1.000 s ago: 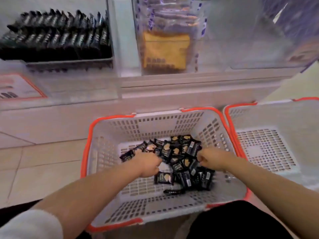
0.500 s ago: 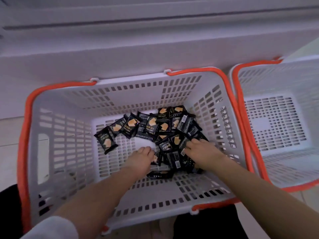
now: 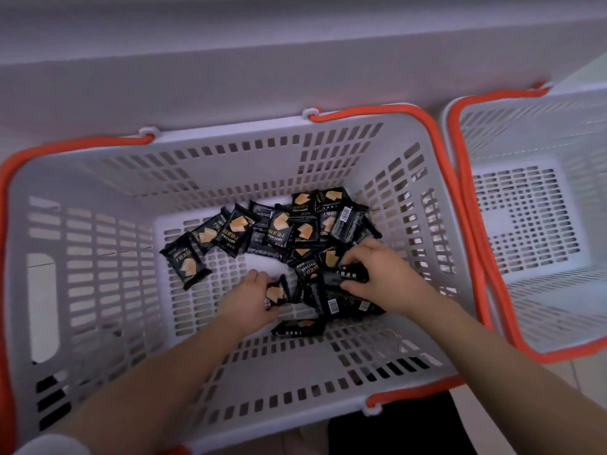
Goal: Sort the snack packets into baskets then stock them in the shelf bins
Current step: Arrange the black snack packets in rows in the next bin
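So the biggest thing here is the white slotted plastic basket with orange handles [image 3: 108, 231], filling most of the frame from the left edge to right of centre. Its orange handles lie folded down along the rim, and its far rim sits right up against the pale shelf base [image 3: 230, 60] running across the top. Inside, the left half of the basket floor is bare slotted plastic, so there's plenty of room on that side, and the strip nearest the bottom of the frame is mostly bare too.

Just beside it, at the right edge of the frame, is a second white slotted basket with an orange rim handle [image 3: 532, 224]; the two rims look like they're touching or nearly so, can't say which. Nothing shows on its floor.

The black snack packets with the orange cracker picture [image 3: 279, 228] are heaped in the centre-right of the big basket's floor, crowding toward its right wall. One black packet off on its own [image 3: 185, 264] lies left of the heap.

Both hands are down in the heap. The left hand [image 3: 253, 298] has its fingers curled around one packet near the centre. The right hand [image 3: 377, 274] pinches a dark packet between thumb and fingers, right at the pile's lower right.
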A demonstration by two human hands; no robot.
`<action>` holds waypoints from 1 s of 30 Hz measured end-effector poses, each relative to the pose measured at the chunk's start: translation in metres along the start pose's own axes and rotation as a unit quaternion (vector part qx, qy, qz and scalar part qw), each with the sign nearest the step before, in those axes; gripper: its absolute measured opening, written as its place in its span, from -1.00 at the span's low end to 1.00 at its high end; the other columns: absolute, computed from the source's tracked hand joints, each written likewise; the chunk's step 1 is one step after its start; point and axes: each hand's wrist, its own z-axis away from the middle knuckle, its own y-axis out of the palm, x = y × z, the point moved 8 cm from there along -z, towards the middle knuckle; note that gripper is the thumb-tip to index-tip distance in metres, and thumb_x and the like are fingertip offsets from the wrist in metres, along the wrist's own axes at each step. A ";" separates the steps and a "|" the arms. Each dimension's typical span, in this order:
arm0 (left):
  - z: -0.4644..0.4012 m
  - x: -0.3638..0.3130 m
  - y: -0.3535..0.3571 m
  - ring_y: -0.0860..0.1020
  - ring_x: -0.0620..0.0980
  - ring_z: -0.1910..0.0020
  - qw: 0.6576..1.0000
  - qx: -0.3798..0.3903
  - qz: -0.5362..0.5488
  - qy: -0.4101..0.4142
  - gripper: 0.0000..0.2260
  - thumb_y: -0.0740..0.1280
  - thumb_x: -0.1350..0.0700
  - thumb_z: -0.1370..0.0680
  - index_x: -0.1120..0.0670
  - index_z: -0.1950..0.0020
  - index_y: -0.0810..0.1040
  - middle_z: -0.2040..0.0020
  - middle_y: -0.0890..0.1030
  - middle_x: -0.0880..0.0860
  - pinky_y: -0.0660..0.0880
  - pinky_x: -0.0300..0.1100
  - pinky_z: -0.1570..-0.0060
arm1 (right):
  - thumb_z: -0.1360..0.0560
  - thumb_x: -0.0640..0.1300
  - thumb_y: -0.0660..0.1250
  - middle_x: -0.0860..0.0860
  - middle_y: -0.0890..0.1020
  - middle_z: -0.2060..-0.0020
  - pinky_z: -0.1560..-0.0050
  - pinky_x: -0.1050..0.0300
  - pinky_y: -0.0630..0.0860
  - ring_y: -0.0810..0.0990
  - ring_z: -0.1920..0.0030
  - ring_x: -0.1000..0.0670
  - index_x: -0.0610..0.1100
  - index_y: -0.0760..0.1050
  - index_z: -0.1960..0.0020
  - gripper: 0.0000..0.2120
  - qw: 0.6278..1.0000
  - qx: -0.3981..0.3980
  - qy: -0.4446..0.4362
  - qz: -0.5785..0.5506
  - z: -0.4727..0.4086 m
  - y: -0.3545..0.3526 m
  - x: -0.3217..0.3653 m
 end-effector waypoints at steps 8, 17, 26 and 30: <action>0.020 0.022 -0.007 0.54 -0.06 0.10 0.893 0.023 0.432 -0.121 -0.69 0.32 -0.02 -0.53 0.11 -0.20 0.47 -0.02 0.59 0.05 0.41 -0.31 0.25 | -0.48 -0.03 0.33 -0.07 0.33 -0.32 -0.28 0.00 0.29 0.26 -0.35 -0.12 -0.11 0.26 -0.34 -0.51 0.973 0.058 -0.081 0.209 -0.021 0.063 0.035; 0.020 0.017 -0.009 0.48 -0.09 0.16 0.853 0.017 0.496 -0.160 -0.89 0.26 0.05 -0.58 0.04 -0.07 0.45 0.10 0.52 -0.01 0.40 -0.23 0.24 | -0.49 -0.06 0.35 -0.15 0.39 -0.21 -0.15 -0.04 0.47 0.42 -0.23 -0.17 -0.19 0.32 -0.24 -0.59 0.987 -0.046 0.156 0.001 -0.023 0.052 -0.006; 0.019 0.000 -0.026 0.51 -0.20 0.20 0.820 -0.033 0.558 -0.122 -0.95 0.29 0.13 -0.56 -0.01 0.05 0.52 0.14 0.57 -0.08 0.37 -0.36 0.30 | -0.38 -0.12 0.47 0.01 0.31 -0.17 -0.15 0.29 0.33 0.42 -0.16 0.04 -0.10 0.24 -0.40 -0.32 0.977 -0.049 0.095 -0.183 -0.024 0.049 0.014; 0.022 -0.009 -0.029 0.63 -0.14 0.24 0.757 0.007 0.644 -0.110 -0.90 0.29 0.15 -0.55 0.04 0.08 0.61 0.18 0.66 0.00 0.50 -0.35 0.31 | -0.40 -0.14 0.45 0.04 0.34 -0.24 -0.25 0.19 0.38 0.38 -0.26 0.04 -0.04 0.26 -0.40 -0.36 0.990 -0.071 -0.046 -0.115 -0.017 0.037 0.043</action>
